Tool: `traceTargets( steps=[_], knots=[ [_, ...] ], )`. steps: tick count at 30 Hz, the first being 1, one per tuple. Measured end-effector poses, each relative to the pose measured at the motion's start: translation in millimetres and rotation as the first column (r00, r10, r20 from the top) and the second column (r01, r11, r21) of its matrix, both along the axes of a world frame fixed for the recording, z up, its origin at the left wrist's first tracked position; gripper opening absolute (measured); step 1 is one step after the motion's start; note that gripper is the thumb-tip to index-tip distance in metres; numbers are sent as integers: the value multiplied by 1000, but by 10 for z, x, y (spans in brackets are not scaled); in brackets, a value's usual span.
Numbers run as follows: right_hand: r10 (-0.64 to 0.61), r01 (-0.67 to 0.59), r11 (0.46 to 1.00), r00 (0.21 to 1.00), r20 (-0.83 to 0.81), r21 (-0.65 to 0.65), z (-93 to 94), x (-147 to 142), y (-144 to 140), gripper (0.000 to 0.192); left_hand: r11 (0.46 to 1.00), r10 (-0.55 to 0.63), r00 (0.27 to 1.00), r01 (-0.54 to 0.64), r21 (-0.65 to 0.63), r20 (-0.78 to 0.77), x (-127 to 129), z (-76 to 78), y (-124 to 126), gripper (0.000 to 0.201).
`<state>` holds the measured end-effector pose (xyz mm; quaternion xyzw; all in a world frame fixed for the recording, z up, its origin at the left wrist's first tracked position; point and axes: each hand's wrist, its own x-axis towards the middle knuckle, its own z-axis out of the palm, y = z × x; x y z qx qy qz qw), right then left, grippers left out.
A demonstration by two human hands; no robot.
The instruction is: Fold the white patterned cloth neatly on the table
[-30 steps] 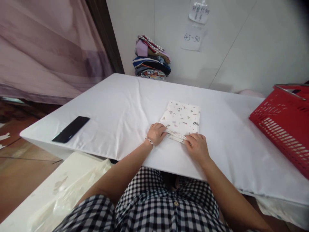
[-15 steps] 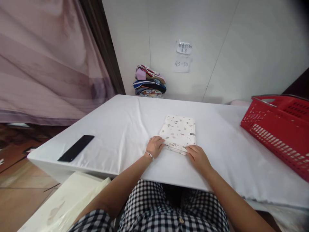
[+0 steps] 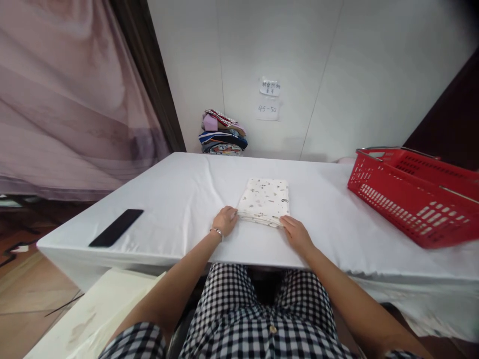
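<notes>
A white cloth (image 3: 265,197) with a small scattered print lies folded into a flat, layered rectangle in the middle of the table. At its near left corner, my left hand (image 3: 225,221), with a bracelet at the wrist, has its fingers closed on the folded edge. My right hand (image 3: 297,234) pinches the near right corner in the same way. Several fabric layers show along the near edge between both hands. The fingertips are partly hidden by the hands and cloth.
The table has a white cover (image 3: 179,199). A black phone-like slab (image 3: 117,228) lies at the left, and a red perforated basket (image 3: 407,199) stands at the right. Behind the table is a pile of folded fabrics (image 3: 223,137) by the wall, below paper signs (image 3: 268,108).
The camera view has turned to the right, so more of the basket shows. Both hands stay at the cloth's near corners, and the near edge looks a little flatter.
</notes>
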<state>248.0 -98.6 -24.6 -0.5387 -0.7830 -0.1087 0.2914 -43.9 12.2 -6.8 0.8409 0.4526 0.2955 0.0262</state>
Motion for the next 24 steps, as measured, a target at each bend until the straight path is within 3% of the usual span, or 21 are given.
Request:
traceTargets(
  steps=[6, 10, 14, 16, 21, 24],
  knots=[
    [-66, 66, 990, 998, 8, -122, 30, -50, -43, 40, 995, -78, 997, 79, 63, -23, 310, 84, -90, 33],
    [-129, 127, 969, 992, 4, -210, 258, -148, -23, 35, 993, -112, 990, 109, -34, -90, 412, 55, -106, 25],
    [-134, 129, 970, 991, -7, -207, 531, -293, 151, 36, 994, -94, 994, 91, -62, -50, 396, -9, -88, 25],
    [-143, 143, 959, 990, 17, -245, 577, -343, 251, 40, 993, -89, 996, 86, -80, -31, 377, -17, -90, 25],
    [-183, 204, 881, 979, 91, -427, 372, -315, 315, 48, 990, -62, 998, 59, -129, -23, 358, 72, -97, 28],
    [-180, 181, 883, 983, 43, -433, 220, -249, 241, 51, 982, -12, 1000, 6, -187, -28, 378, 163, -30, 34]
  ],
)
